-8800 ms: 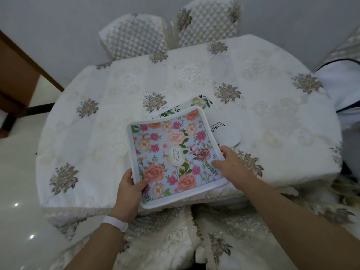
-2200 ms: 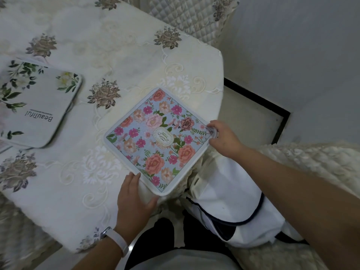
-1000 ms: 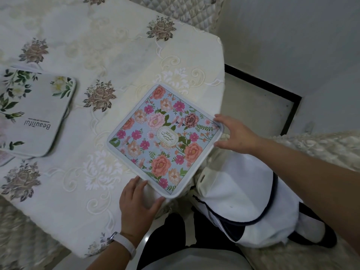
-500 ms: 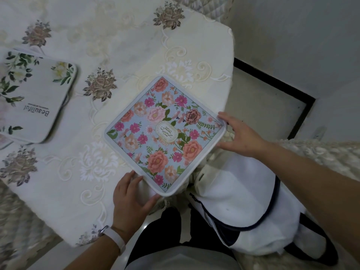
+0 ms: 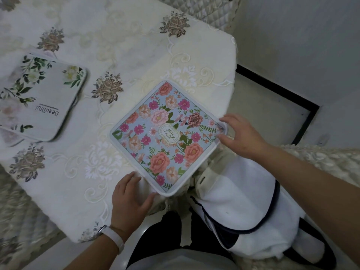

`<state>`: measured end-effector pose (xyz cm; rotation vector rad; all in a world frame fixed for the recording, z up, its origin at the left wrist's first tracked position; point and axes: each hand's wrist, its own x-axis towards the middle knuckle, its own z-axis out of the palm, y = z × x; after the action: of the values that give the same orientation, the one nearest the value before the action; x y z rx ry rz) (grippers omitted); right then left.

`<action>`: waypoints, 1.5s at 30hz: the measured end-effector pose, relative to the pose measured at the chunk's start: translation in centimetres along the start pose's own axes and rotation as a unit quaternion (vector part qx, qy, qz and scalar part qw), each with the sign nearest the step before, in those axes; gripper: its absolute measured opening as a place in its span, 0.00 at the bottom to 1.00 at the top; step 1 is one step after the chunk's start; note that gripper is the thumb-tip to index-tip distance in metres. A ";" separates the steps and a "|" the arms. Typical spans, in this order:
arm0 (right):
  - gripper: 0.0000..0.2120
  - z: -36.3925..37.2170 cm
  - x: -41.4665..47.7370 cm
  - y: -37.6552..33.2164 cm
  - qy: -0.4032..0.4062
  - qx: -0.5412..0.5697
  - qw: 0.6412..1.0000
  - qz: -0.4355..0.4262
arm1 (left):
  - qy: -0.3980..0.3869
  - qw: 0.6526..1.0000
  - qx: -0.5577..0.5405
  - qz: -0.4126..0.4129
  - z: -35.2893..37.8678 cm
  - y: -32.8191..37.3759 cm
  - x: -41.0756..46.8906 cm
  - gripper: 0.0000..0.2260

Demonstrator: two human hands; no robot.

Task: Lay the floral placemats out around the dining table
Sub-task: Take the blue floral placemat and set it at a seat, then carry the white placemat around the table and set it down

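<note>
Cream embroidered cloth covers the table (image 5: 136, 45), which runs out to a rounded edge at the right, with bare floor (image 5: 263, 106) and a pale wall beyond. The blue placemat (image 5: 167, 137) with pink and peach flowers lies flat at that near right edge, turned cornerwise, its near corner just over the rim. It looks set there to mark one seat's place.

The left hand (image 5: 128, 199) lies released on the cloth at the mat's near corner, fingers straight, thumb spread along the border. The right hand (image 5: 241, 135) is also unclenched, fingertips touching the right corner, seemingly squaring the mat and not gripping it.

Far to the left sits a pile of mats (image 5: 39, 98), the top one white with green sprigs, well apart from the blue one and likely waiting for the other seats. A white cloth with dark trim (image 5: 237, 195) is bunched just under the table edge at the near right, and a quilted chair back (image 5: 204, 10) stands at the far side; both crowd the walk round.
</note>
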<state>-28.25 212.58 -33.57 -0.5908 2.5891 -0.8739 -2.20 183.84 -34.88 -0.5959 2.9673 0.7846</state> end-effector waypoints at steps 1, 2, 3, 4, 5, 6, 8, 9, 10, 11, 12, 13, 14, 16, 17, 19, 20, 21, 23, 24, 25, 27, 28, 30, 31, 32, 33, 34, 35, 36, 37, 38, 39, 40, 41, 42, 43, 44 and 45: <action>0.24 0.0 0.0 -0.5 0.009 0.004 1.000 -0.004 | 0.001 1.000 -0.006 -0.011 -0.3 0.0 0.0 0.30; 0.22 0.0 0.0 -1.0 0.013 0.007 1.000 -0.012 | 0.001 1.000 -0.011 -0.021 -0.7 0.0 0.0 0.29; 0.21 0.0 0.0 -1.6 0.011 0.009 1.000 -0.022 | 0.005 1.000 -0.011 -0.028 -1.3 0.0 0.0 0.27; 0.19 0.0 0.0 -2.3 0.007 0.008 0.999 -0.035 | 0.014 0.999 -0.009 -0.033 -1.9 0.0 0.0 0.26; 0.18 0.0 0.1 -3.0 0.000 0.006 0.999 -0.047 | 0.026 0.999 -0.007 -0.039 -2.5 -0.1 0.0 0.25; 0.18 0.1 0.1 -4.0 -0.008 0.003 0.998 -0.058 | 0.040 0.998 -0.007 -0.046 -3.3 -0.1 -0.1 0.25; 0.17 0.5 0.3 -6.3 -0.025 -0.004 0.996 -0.084 | 0.064 0.996 -0.006 -0.064 -5.0 -0.1 -0.5 0.25; 0.17 0.8 0.5 -7.7 -0.030 -0.007 0.995 -0.096 | 0.077 0.994 -0.003 -0.072 -5.9 -0.2 -0.9 0.25; 0.17 1.1 0.6 -9.2 -0.035 -0.010 0.994 -0.105 | 0.089 0.993 -0.002 -0.078 -6.9 -0.4 -1.2 0.25; 0.17 1.4 0.7 -10.8 -0.040 -0.014 0.992 -0.116 | 0.100 0.992 -0.001 -0.079 -8.0 -0.6 -1.6 0.24; 0.18 1.7 0.7 -12.6 -0.046 -0.020 0.990 -0.129 | 0.109 0.991 0.009 -0.073 -9.3 -1.0 -2.1 0.23; 0.18 2.1 0.7 -14.5 -0.055 -0.029 0.988 -0.143 | 0.115 0.991 0.034 -0.054 -10.5 -1.5 -2.5 0.22; 0.19 2.5 0.5 -16.6 -0.064 -0.040 0.984 -0.159 | 0.118 0.990 0.071 -0.033 -11.8 -2.3 -3.1 0.22; 0.21 3.6 0.2 -20.9 -0.079 -0.067 0.976 -0.193 | 0.116 0.984 0.135 -0.016 -14.5 -4.4 -4.4 0.21; 0.21 4.4 -0.2 -23.1 -0.081 -0.078 0.971 -0.212 | 0.118 0.980 0.156 -0.025 -15.8 -5.8 -5.1 0.22; 0.21 6.5 -1.0 -27.6 -0.089 -0.088 0.960 -0.250 | 0.130 0.973 0.178 -0.062 -18.7 -8.7 -6.9 0.23; 0.21 7.8 -1.6 -29.9 -0.093 -0.092 0.955 -0.268 | 0.138 0.970 0.185 -0.077 -20.3 -10.3 -7.9 0.24; 0.20 9.2 -2.2 -32.2 -0.095 -0.096 0.949 -0.285 | 0.148 0.966 0.194 -0.084 -21.9 -11.8 -9.1 0.24; 0.19 12.1 -3.7 -36.9 -0.093 -0.101 0.940 -0.311 | 0.169 0.958 0.215 -0.089 -25.2 -14.9 -11.6 0.24; 0.19 13.7 -4.6 -39.4 -0.092 -0.105 0.937 -0.321 | 0.177 0.955 0.220 -0.094 -26.9 -16.6 -13.1 0.24; 0.19 15.2 -5.7 -42.0 -0.093 -0.110 0.934 -0.327 | 0.189 0.952 0.222 -0.099 -28.5 -18.4 -14.8 0.24; 0.19 18.3 -7.9 -46.8 -0.093 -0.116 0.929 -0.340 | 0.219 0.944 0.221 -0.108 -31.2 -21.8 -17.8 0.24; 0.19 20.0 -9.0 -49.2 -0.091 -0.119 0.924 -0.353 | 0.227 0.942 0.220 -0.114 -32.4 -23.6 -19.4 0.24; 0.19 23.2 -11.1 -53.6 -0.092 -0.126 0.912 -0.378 | 0.230 0.941 0.212 -0.128 -34.4 -27.4 -22.7 0.23; 0.19 24.7 -12.3 -55.6 -0.100 -0.131 0.908 -0.386 | 0.227 0.942 0.206 -0.139 -35.2 -29.1 -24.4 0.24; 0.19 26.1 -13.4 -57.3 -0.111 -0.139 0.903 -0.390 | 0.224 0.942 0.198 -0.153 -35.8 -30.8 -26.3 0.24; 0.19 27.5 -14.3 -58.9 -0.117 -0.149 0.899 -0.395 | 0.223 0.942 0.187 -0.168 -36.2 -32.4 -28.0 0.25; 0.20 28.7 -15.1 -60.4 -0.121 -0.161 0.893 -0.402 | 0.227 0.941 0.174 -0.183 -36.5 -33.9 -29.7 0.25; 0.20 29.8 -15.8 -61.7 -0.124 -0.170 0.887 -0.411 | 0.232 0.939 0.162 -0.197 -36.8 -35.2 -31.4 0.25; 0.21 30.8 -16.4 -62.9 -0.127 -0.176 0.882 -0.419 | 0.235 0.937 0.151 -0.211 -37.1 -36.4 -33.0 0.25; 0.21 31.7 -16.8 -64.0 -0.131 -0.179 0.877 -0.427 | 0.238 0.934 0.144 -0.224 -37.3 -37.5 -34.4 0.25; 0.21 32.4 -17.0 -64.9 -0.134 -0.183 0.873 -0.431 | 0.241 0.931 0.140 -0.235 -37.5 -38.3 -35.7 0.25; 0.21 33.0 -17.2 -65.8 -0.137 -0.189 0.869 -0.436 | 0.246 0.928 0.139 -0.244 -37.7 -39.1 -36.7 0.25; 0.21 33.5 -17.3 -66.6 -0.139 -0.194 0.865 -0.441 | 0.253 0.924 0.137 -0.253 -37.9 -39.6 -37.6 0.25; 0.21 33.9 -17.4 -67.4 -0.138 -0.194 0.862 -0.447 | 0.260 0.921 0.133 -0.259 -38.1 -40.0 -38.3 0.25; 0.21 34.3 -17.3 -68.1 -0.136 -0.190 0.860 -0.453 | 0.266 0.918 0.132 -0.264 -38.5 -40.4 -38.8 0.25; 0.20 34.7 -17.2 -68.7 -0.134 -0.187 0.858 -0.459 | 0.269 0.916 0.134 -0.266 -38.7 -40.7 -39.2 0.24; 0.20 35.1 -16.9 -69.3 -0.134 -0.188 0.856 -0.463 | 0.270 0.915 0.138 -0.265 -39.1 -41.1 -39.4 0.24; 0.20 35.6 -16.6 -69.8 -0.134 -0.190 0.853 -0.467 | 0.271 0.915 0.140 -0.263 -39.4 -41.5 -39.5 0.23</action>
<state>20.78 152.66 -13.06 -2.0202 2.1368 -0.4216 52.76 145.81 -15.74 -1.7197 2.9968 0.1510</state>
